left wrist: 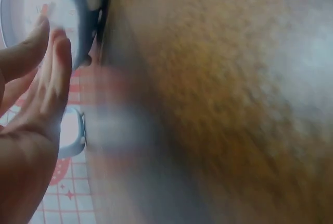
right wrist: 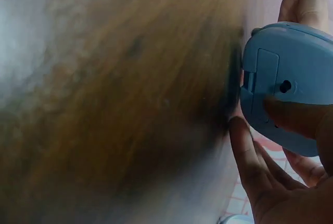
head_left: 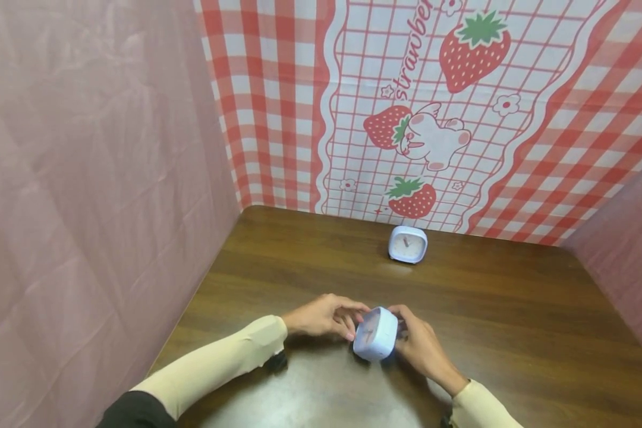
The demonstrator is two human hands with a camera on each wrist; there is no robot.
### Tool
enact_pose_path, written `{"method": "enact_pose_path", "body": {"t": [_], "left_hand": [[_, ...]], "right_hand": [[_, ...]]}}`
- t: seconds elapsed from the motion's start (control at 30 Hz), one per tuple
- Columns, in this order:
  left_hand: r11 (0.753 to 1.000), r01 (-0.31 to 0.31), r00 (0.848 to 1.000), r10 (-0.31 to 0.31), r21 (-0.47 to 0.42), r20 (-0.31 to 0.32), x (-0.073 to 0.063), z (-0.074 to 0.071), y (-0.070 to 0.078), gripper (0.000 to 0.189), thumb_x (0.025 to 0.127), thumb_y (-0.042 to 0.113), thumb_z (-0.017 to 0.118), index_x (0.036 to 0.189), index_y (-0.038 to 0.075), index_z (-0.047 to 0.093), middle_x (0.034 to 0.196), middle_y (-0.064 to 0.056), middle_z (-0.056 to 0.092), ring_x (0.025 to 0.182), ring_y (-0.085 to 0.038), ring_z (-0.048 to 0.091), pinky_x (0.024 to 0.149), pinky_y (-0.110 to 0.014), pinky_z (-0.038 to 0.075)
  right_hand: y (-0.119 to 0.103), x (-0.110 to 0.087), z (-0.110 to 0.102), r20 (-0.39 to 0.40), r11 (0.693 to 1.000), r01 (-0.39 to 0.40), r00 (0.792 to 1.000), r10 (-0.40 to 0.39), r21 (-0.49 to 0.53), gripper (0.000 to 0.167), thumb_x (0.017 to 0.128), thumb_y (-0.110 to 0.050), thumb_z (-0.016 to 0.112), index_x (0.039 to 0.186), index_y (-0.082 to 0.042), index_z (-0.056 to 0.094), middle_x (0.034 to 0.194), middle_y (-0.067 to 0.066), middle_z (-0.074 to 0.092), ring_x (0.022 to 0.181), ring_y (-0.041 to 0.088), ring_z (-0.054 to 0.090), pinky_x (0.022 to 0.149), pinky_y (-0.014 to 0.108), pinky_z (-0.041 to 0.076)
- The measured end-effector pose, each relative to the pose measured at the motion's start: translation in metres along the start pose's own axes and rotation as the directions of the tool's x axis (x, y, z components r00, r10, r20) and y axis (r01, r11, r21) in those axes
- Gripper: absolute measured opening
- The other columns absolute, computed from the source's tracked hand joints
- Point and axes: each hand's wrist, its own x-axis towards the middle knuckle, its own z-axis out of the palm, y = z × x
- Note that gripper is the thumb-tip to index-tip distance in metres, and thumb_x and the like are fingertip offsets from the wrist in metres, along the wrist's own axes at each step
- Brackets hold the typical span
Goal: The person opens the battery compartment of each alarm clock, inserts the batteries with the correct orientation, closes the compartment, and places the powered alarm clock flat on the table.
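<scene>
A small light-blue alarm clock [head_left: 375, 334] with rounded corners is between the hands near the table's front, its white dial turned left. My right hand [head_left: 419, 345] holds it from the right side. In the right wrist view, the thumb [right wrist: 296, 117] lies on the clock's back, by the battery cover and a dark knob, with other fingers past the edge. My left hand [head_left: 326, 315] is at the dial side, its fingertips right by the front rim. The left wrist view shows those fingers [left wrist: 61, 62] fairly straight, overlapping the dial.
A second, matching alarm clock [head_left: 408, 244] stands farther back, facing me. Behind it hangs a red-and-white checked strawberry cloth [head_left: 278, 119]. Pink curtains [head_left: 96, 178] border the brown wooden table [head_left: 299, 255] on both sides.
</scene>
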Motion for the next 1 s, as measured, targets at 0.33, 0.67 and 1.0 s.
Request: {"method": "enact_pose_path", "body": {"t": [0.33,0.67,1.0], "left_hand": [[0.988,0.082,0.988,-0.064,0.13,-0.137,0.007,0.003,-0.002,0.073,0.078,0.001,0.088,0.143,0.006,0.056,0.119,-0.008,0.067,0.077,-0.01,0.071,0.069,-0.029,0.061],[0.961,0.103,0.992,-0.082,0.255,-0.091,0.013,-0.001,-0.006,0.074,0.078,0.013,0.09,0.145,0.014,0.058,0.134,-0.006,0.065,0.073,-0.007,0.07,0.068,-0.024,0.059],[0.946,0.142,0.988,-0.118,0.291,-0.097,0.018,0.002,-0.002,0.08,0.075,0.017,0.093,0.144,0.005,0.056,0.076,0.004,0.072,0.064,-0.006,0.068,0.06,-0.024,0.057]], "right_hand": [[0.002,0.001,0.002,0.051,1.0,0.015,0.999,-0.015,-0.001,0.057,0.079,0.006,0.082,0.132,-0.004,0.061,0.111,0.014,0.074,0.08,0.013,0.071,0.075,0.033,0.06],[-0.015,-0.009,-0.005,0.091,0.936,-0.27,0.962,0.256,0.225,0.033,0.104,-0.014,0.061,0.132,0.003,0.063,0.084,0.01,0.071,0.065,0.02,0.068,0.059,0.034,0.06],[-0.034,-0.018,-0.013,0.193,0.967,-0.237,0.957,0.215,0.098,0.073,0.096,-0.045,0.071,0.145,0.006,0.051,0.083,0.003,0.072,0.058,0.018,0.066,0.051,0.031,0.054]]}}
